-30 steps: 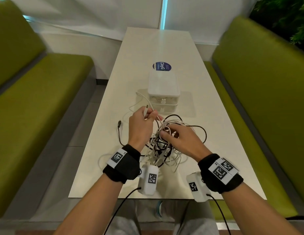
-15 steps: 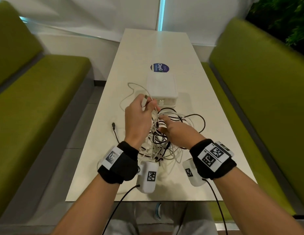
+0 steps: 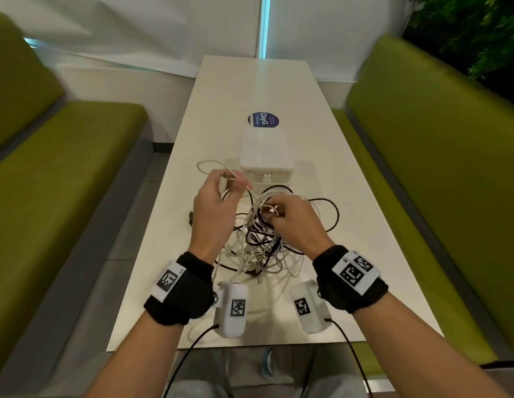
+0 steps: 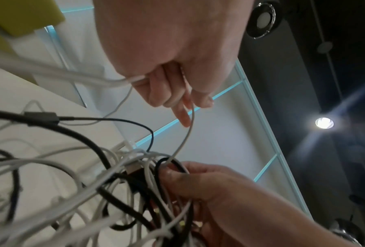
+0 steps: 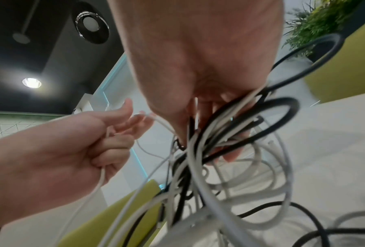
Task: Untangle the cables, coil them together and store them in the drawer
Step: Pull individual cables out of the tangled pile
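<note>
cables (image 3: 261, 234) light, limp, snag-prone, before drawer box (image 3: 266, 156) | my left hand (image 3: 214, 208) pinches white cable end (image 3: 231, 177) | right hand (image 3: 293, 222) grips knot; I'd pull by the plug

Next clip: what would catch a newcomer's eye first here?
The knot of black and white cables at the near middle of the white table, lifted by the right hand. The left hand pulls one white cable up out of it. Behind stands a white drawer box, between green benches.
</note>
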